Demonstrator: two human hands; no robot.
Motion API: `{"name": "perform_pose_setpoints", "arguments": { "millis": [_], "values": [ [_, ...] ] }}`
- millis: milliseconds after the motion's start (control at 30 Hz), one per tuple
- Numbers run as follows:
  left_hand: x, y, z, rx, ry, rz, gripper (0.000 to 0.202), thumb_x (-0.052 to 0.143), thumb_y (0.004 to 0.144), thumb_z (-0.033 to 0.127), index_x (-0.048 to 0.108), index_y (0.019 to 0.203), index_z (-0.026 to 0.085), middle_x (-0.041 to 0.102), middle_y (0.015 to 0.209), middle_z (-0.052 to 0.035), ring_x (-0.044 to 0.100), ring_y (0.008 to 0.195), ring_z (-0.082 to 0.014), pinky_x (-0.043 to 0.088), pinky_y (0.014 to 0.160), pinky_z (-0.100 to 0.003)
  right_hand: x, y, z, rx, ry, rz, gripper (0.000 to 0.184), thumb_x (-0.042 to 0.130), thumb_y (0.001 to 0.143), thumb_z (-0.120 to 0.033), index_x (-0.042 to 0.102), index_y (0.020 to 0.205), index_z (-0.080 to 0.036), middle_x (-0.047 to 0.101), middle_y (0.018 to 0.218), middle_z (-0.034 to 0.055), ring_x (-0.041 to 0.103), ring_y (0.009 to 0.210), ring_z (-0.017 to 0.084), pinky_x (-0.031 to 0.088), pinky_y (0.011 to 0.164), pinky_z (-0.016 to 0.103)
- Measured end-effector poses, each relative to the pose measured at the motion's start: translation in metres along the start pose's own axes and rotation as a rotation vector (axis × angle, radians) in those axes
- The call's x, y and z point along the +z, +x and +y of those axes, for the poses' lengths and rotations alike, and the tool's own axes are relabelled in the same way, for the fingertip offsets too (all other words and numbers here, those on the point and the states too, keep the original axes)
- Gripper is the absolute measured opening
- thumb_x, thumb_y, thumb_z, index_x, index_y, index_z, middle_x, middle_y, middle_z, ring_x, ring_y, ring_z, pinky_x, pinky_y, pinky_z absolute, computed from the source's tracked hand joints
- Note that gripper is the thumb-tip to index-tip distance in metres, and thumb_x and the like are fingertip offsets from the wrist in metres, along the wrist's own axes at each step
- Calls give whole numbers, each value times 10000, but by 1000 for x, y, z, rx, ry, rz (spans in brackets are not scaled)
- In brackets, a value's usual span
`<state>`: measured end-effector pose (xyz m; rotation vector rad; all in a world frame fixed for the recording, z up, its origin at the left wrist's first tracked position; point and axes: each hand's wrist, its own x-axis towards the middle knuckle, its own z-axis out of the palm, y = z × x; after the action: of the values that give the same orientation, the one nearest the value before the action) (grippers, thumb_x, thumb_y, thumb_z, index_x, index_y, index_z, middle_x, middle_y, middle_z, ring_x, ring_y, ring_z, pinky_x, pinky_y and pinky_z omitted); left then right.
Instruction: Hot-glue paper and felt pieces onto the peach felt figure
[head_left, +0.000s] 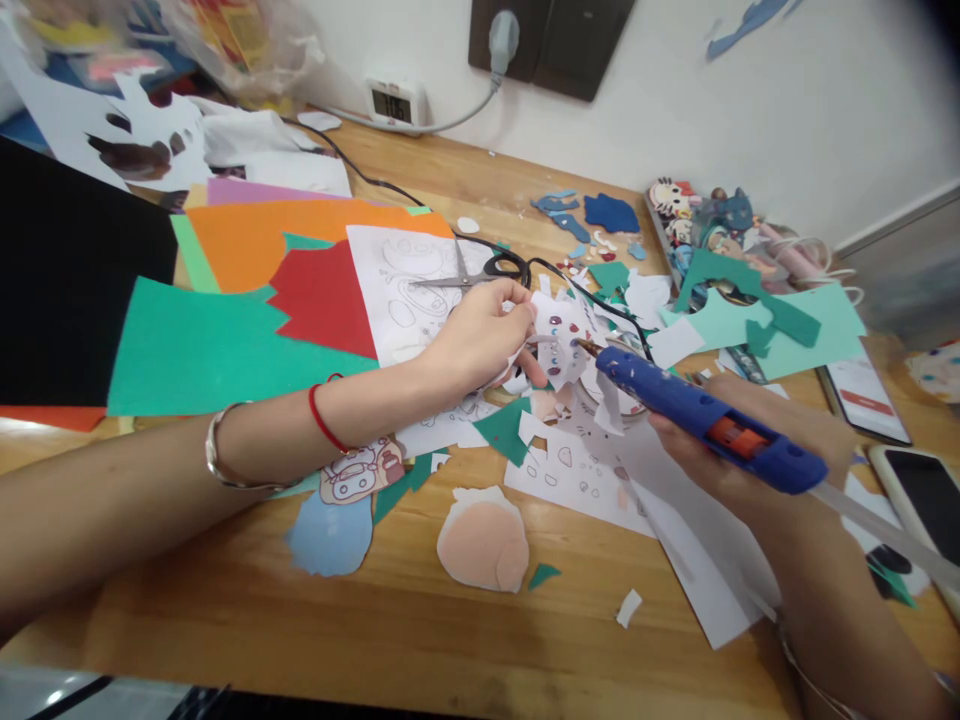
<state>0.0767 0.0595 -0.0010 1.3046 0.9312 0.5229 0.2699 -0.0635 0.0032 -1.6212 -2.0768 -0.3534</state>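
Observation:
My right hand grips a blue hot glue gun with an orange trigger, its metal nozzle pointing left at a small white paper cutout printed with little faces. My left hand pinches that cutout by its left edge, just above the table. A clear glue stick pokes out of the gun's back end. A red string and a silver bangle circle my left wrist.
Black-handled scissors lie behind my left hand on a printed sheet. Coloured sheets cover the left of the wooden table. Paper scraps, a peach cutout, a blue cutout, two phones and the gun's black cord are around.

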Motion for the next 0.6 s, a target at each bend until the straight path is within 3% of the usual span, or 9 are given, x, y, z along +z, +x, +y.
{"name": "perform_pose_setpoints", "arguments": {
  "millis": [200, 400, 600],
  "values": [
    [-1, 2, -3, 22, 12, -4, 124, 340, 932, 146, 382, 819, 171, 553, 451, 7, 417, 256, -55, 156, 342, -130, 0, 0, -1, 9, 28, -21, 246, 618, 750, -363, 458, 625, -224, 433, 536, -28, 384, 461, 96, 281, 404, 238],
    [0, 2, -2, 50, -51, 15, 196, 344, 925, 116, 372, 740, 175, 438, 465, 44, 572, 385, -104, 159, 342, -119, 0, 0, 2, -23, -4, -26, 247, 612, 757, -380, 468, 627, -226, 442, 520, -33, 400, 444, 96, 275, 392, 236],
    [1, -1, 3, 23, -45, -7, 209, 344, 930, 99, 368, 735, 171, 455, 454, 56, 383, 252, -13, 151, 328, -135, 2, 0, 4, -49, -17, -36, 225, 629, 746, -368, 497, 639, -221, 477, 527, -30, 437, 442, 95, 292, 382, 228]
  ]
}}
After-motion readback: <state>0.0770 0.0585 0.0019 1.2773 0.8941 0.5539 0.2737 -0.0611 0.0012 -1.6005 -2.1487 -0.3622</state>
